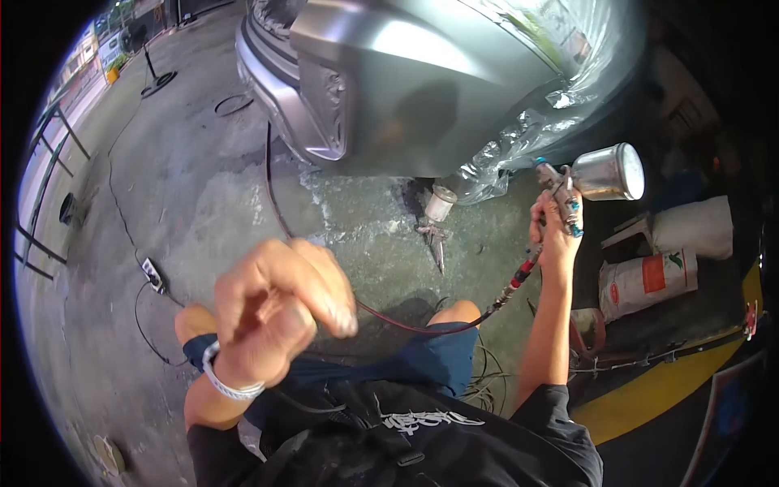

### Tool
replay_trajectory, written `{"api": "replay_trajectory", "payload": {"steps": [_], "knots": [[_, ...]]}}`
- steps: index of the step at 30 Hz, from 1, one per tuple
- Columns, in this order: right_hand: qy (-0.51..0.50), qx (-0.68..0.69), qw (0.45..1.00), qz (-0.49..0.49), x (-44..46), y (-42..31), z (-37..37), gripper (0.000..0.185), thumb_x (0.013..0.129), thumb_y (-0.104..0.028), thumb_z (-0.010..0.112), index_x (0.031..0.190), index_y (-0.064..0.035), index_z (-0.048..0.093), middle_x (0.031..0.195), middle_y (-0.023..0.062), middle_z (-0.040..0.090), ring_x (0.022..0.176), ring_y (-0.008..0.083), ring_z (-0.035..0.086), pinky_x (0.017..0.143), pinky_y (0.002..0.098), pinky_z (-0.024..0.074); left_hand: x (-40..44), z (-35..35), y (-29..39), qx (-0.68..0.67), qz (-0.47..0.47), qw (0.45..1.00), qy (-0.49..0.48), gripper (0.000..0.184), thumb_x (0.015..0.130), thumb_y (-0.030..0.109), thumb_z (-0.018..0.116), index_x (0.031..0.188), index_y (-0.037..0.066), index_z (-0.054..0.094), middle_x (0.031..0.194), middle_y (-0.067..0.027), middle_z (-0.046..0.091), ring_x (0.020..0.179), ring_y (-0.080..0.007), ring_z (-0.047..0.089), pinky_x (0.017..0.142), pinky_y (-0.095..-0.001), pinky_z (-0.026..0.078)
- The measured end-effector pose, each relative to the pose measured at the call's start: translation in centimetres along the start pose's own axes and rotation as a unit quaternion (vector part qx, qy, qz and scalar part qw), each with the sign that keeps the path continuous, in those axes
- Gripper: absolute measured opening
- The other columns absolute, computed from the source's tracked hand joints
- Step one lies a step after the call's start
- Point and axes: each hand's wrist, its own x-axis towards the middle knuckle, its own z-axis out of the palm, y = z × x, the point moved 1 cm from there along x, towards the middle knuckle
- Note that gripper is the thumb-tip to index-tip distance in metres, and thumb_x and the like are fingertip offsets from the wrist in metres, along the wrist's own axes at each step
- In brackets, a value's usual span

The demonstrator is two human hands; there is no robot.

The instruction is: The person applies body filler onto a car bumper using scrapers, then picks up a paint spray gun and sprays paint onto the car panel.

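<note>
My right hand [558, 231] is wrapped round the handle of a spray gun [560, 195], whose silver cup [608, 172] points to the right. A dark red hose [414, 328] runs from the gun's handle across my lap. Raised close to the camera, my left hand [280, 296] has its fingers curled over the thumb; whether anything is between them is hidden. Above both hands is a silver-grey vehicle body panel [406, 105], with clear plastic film [519, 142] along its right side. A second spray gun [438, 227] with a whitish cup lies on the floor below the panel.
At the right, sacks [649, 280] lie beside a yellow stripe [649, 390]. A power strip [152, 274] and cable are on the concrete floor [203, 178] at the left. Metal railings [49, 162] stand at the far left, a round-based stand [159, 84] at the upper left. More hose coils near my knee.
</note>
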Motion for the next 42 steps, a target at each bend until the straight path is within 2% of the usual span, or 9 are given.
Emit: {"api": "replay_trajectory", "payload": {"steps": [4,8,11,14,22,25,28,34,42], "knots": [[0.031,-0.015,0.999,-0.035,2.9,-1.9,-3.2,0.016,0.098,-0.013,0.064,0.108,-0.0076,0.052,0.079,0.0017,0.053,0.063,0.0068,0.050,0.040,0.0191,0.0345,-4.8,-11.5,-2.3,0.543,-0.143,0.828,0.012,0.010,0.096,0.009,0.060,0.102,0.001,0.059,0.086,-0.0112,0.065,0.071,-0.0204,0.059,0.068,-0.0303,0.047],[0.024,-0.017,0.998,-0.055,4.1,-2.3,-4.7,0.018,0.098,-0.012,0.063,0.111,-0.0073,0.051,0.078,0.0002,0.050,0.062,0.0066,0.048,0.039,0.0191,0.0342,-16.4,-21.3,-3.2,0.730,-0.261,0.631,0.031,0.026,0.088,0.011,0.065,0.113,0.003,0.061,0.104,-0.0165,0.066,0.095,-0.0346,0.062,0.083,-0.0411,0.048],[0.060,-0.028,0.998,-0.014,3.1,-1.3,-4.5,0.035,0.096,-0.012,0.066,0.127,-0.0081,0.051,0.078,-0.0012,0.052,0.058,0.0040,0.048,0.040,0.0193,0.0341,-17.8,-19.7,-3.3,0.821,-0.229,0.524,0.002,0.031,0.087,0.018,0.066,0.114,0.005,0.062,0.111,-0.0165,0.066,0.106,-0.0374,0.058,0.092,-0.0464,0.043],[0.033,-0.057,0.998,0.019,0.7,-0.1,-3.1,0.023,0.097,-0.014,0.065,0.117,-0.0091,0.053,0.075,-0.0013,0.052,0.053,0.0043,0.044,0.039,0.0199,0.0338,-18.0,-20.0,-4.9,0.783,-0.273,0.557,0.050,0.034,0.087,0.024,0.066,0.116,0.006,0.063,0.113,-0.0158,0.066,0.109,-0.0368,0.057,0.097,-0.0468,0.040],[-0.161,-0.061,0.980,0.098,-3.4,1.8,-1.1,0.042,0.096,-0.003,0.062,0.135,-0.0045,0.046,0.074,0.0040,0.056,0.050,0.0063,0.043,0.042,0.0207,0.0332,-17.8,-19.8,-5.7,0.809,-0.295,0.509,0.001,0.036,0.087,0.024,0.067,0.117,0.005,0.063,0.113,-0.0157,0.066,0.110,-0.0359,0.057,0.098,-0.0463,0.040],[-0.160,-0.056,0.978,0.124,-2.8,1.7,-0.7,0.032,0.093,-0.012,0.070,0.120,-0.0070,0.054,0.069,-0.0021,0.056,0.053,0.0038,0.045,0.046,0.0214,0.0355,-18.0,-19.9,-6.2,0.817,-0.298,0.493,-0.017,0.037,0.087,0.025,0.067,0.117,0.004,0.063,0.114,-0.0163,0.066,0.110,-0.0359,0.057,0.098,-0.0463,0.040],[-0.146,-0.063,0.980,0.118,-1.3,1.7,-1.2,0.038,0.097,-0.003,0.061,0.132,-0.0032,0.047,0.073,0.0045,0.054,0.049,0.0065,0.042,0.041,0.0221,0.0325,-18.2,-19.8,-6.5,0.826,-0.282,0.487,-0.029,0.037,0.086,0.024,0.067,0.116,0.004,0.062,0.113,-0.0166,0.066,0.110,-0.0355,0.057,0.099,-0.0464,0.040],[-0.001,-0.082,0.995,0.049,4.1,1.3,-4.3,0.020,0.096,-0.011,0.065,0.111,-0.0103,0.053,0.071,-0.0008,0.051,0.048,0.0046,0.042,0.038,0.0212,0.0309,-17.9,-18.6,-5.9,0.839,-0.273,0.469,-0.047,0.035,0.087,0.025,0.066,0.115,0.004,0.063,0.106,-0.0158,0.066,0.106,-0.0352,0.058,0.099,-0.0461,0.039],[0.088,-0.013,0.991,-0.105,10.1,-1.8,-8.6,0.020,0.097,-0.014,0.065,0.113,-0.0065,0.055,0.077,-0.0008,0.051,0.059,0.0053,0.047,0.039,0.0196,0.0321,-18.1,-18.5,-5.3,0.839,-0.283,0.463,-0.042,0.034,0.086,0.024,0.067,0.113,0.003,0.064,0.105,-0.0159,0.067,0.104,-0.0343,0.059,0.099,-0.0453,0.039]]}}
